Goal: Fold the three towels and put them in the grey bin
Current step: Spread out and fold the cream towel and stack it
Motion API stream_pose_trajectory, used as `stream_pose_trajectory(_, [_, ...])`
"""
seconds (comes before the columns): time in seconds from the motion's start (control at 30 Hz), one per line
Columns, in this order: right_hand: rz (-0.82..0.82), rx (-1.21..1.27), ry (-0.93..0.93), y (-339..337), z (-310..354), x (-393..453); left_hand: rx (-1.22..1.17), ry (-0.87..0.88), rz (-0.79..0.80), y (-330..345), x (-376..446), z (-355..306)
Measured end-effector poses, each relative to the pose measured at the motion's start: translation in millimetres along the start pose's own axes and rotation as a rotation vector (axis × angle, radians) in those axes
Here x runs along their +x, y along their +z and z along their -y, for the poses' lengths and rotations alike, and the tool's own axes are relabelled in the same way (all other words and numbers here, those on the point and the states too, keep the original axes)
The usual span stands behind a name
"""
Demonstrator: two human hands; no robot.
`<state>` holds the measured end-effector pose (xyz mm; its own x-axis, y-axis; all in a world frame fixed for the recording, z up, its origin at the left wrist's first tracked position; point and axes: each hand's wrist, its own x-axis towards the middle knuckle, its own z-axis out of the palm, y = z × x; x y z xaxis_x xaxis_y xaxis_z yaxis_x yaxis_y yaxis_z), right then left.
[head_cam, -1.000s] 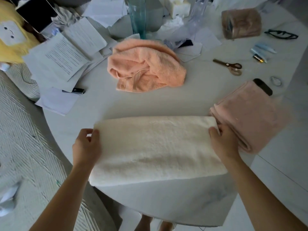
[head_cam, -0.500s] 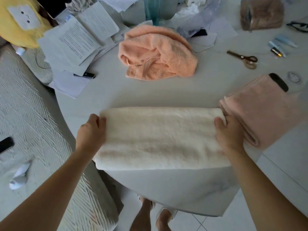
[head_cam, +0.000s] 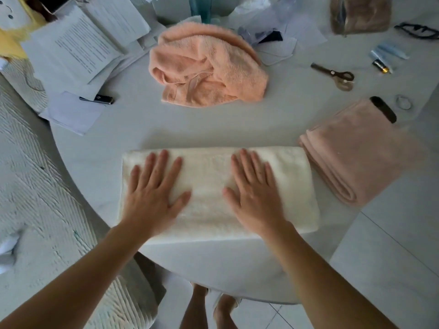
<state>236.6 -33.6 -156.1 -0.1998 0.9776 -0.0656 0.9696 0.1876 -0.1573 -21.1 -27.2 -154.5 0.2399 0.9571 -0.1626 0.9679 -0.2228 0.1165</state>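
A cream towel (head_cam: 209, 176) lies folded into a long band at the near edge of the round white table (head_cam: 273, 124). My left hand (head_cam: 154, 193) presses flat on its left half, fingers spread. My right hand (head_cam: 255, 193) presses flat on its right half the same way. A pale pink towel (head_cam: 356, 153) lies folded at the right, touching the cream towel's end. A crumpled peach towel (head_cam: 206, 67) sits in a heap further back at the middle. No grey bin is in view.
Loose papers (head_cam: 78, 48) and a dark pen (head_cam: 97, 99) cover the table's back left. Scissors (head_cam: 335, 74), small tubes (head_cam: 382, 60), black glasses (head_cam: 418, 32) and a brown bag (head_cam: 358, 13) lie at the back right. A white quilted surface (head_cam: 35, 186) borders the left.
Both hands let go of the cream towel's two ends and moved inward onto its top, now lying flat and open on it.
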Motion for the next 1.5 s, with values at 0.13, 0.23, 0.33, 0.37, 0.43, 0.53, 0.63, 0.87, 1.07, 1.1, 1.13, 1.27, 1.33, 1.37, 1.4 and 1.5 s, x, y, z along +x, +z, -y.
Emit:
stream_pose_trajectory(0.13, [0.054, -0.05, 0.154, -5, -63, -25, -0.055, -0.072, 0.02, -3, 3, 16])
stream_pose_trajectory(0.23, [0.084, -0.025, 0.248, -11, -81, -35, -0.201, -0.198, 0.021, -8, 9, 28])
stream_pose_trajectory(0.33, [0.033, -0.047, 0.304, -18, -69, -34, -0.341, -0.288, 0.004, -13, 8, 30])
stream_pose_trajectory(0.37, [0.006, -0.038, 0.321, -20, -59, -34, -0.361, -0.306, -0.008, -14, 7, 30])
stream_pose_trajectory(0.43, [-0.019, 0.051, 0.284, -22, -31, -35, -0.392, -0.362, -0.046, -20, 3, 30])
stream_pose_trajectory(0.53, [0.017, 0.184, 0.046, -19, 34, -49, -0.585, -0.577, -0.024, -32, -6, 34])
stream_pose_trajectory(0.63, [0.039, 0.211, -0.114, -9, 96, -71, -1.175, -0.852, 0.087, -47, -11, 41])
stream_pose_trajectory(0.87, [-0.069, 0.334, 0.136, -15, 200, -65, -1.696, -0.862, 0.496, -80, -8, 46])
stream_pose_trajectory(1.07, [-0.354, 0.844, 0.42, -67, 202, -60, -1.825, -0.437, 0.539, -104, -18, 63])
stream_pose_trajectory(1.1, [-0.351, 0.902, 0.449, -79, 196, -64, -1.802, -0.323, 0.552, -108, -15, 66])
stream_pose_trajectory(1.13, [-0.349, 0.966, 0.48, -91, 188, -68, -1.742, -0.231, 0.543, -111, -10, 66])
stream_pose_trajectory(1.27, [-0.299, 1.178, 0.534, -132, 149, -95, -1.199, 0.16, 0.533, -127, 13, 27])
stream_pose_trajectory(1.33, [-0.285, 1.225, 0.565, -140, 128, -117, -1.106, 0.327, 0.63, -132, 23, 2])
stream_pose_trajectory(1.37, [-0.298, 1.262, 0.597, -143, 119, -128, -1.124, 0.353, 0.681, -138, 25, -9])
stream_pose_trajectory(1.4, [-0.326, 1.304, 0.645, -144, 110, -139, -1.164, 0.353, 0.73, -143, 25, -18])
stream_pose_trajectory(1.5, [-0.429, 1.354, 0.821, -146, 82, -162, -1.193, 0.304, 0.791, -144, 23, -48])
